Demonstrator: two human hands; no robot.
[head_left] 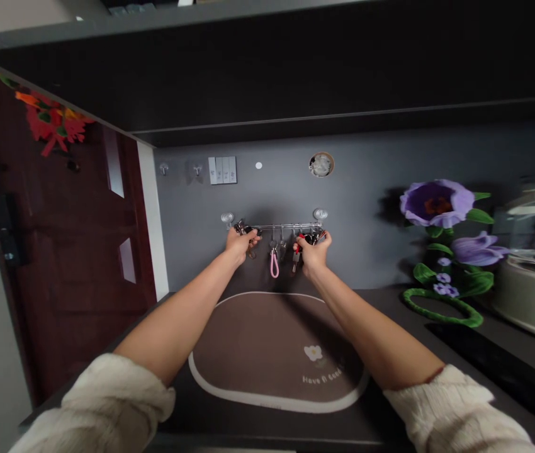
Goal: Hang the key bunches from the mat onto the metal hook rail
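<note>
A metal hook rail [284, 226] is fixed to the grey back wall, and keys hang along it. At its left end my left hand [240, 246] is closed around a bunch of dark keys [240, 225], partly hidden by the fingers. Near the right end, my right hand [313, 253] grips another bunch of keys [296, 258] with a red piece among them. Between the two hands hangs a pink loop strap [274, 263], untouched, with a few small metal keys [283, 244] beside it. Whether either bunch still sits on its hook I cannot tell.
Below lies a brown mat [258, 352] with a pale border on the dark counter. Purple plush flowers [437, 204] and a white appliance [532, 283] stand at right. A dark shelf [267, 75] overhangs the wall. At left is a dark red door [78, 270].
</note>
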